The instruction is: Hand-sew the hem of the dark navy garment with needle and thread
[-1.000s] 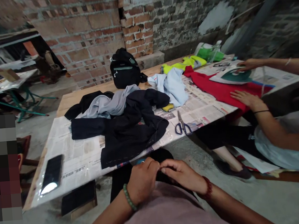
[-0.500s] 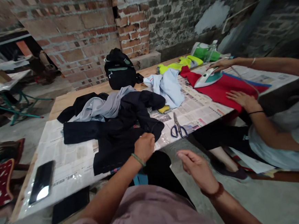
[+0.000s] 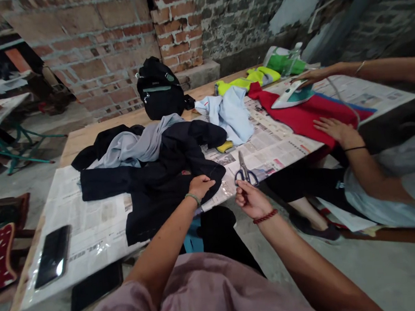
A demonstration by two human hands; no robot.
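Observation:
A dark navy garment (image 3: 153, 193) lies spread over the near part of the table. My left hand (image 3: 201, 186) is closed at its right part, with the cloth pinched in the fingers. My right hand (image 3: 251, 198) is in a pinch just off the table edge; whatever sits between thumb and finger is too small to make out. Scissors (image 3: 244, 171) with dark blue handles lie on the newspaper directly beyond it, and the fingertips overlap the handles in view. Whether they touch, I cannot tell. Behind the navy garment is a grey cloth (image 3: 135, 144).
Newspaper (image 3: 91, 231) covers the table. A phone (image 3: 53, 256) lies front left, a black backpack (image 3: 161, 89) at the back. Light blue cloth (image 3: 231, 113) and a yellow item (image 3: 224, 147) sit mid-table. At right, another person's hands work an iron (image 3: 292, 94) on red cloth (image 3: 307, 119).
My right hand has moved up and left, close to the scissors' handles. My left hand has shifted slightly at the garment. The other person's iron has barely moved.

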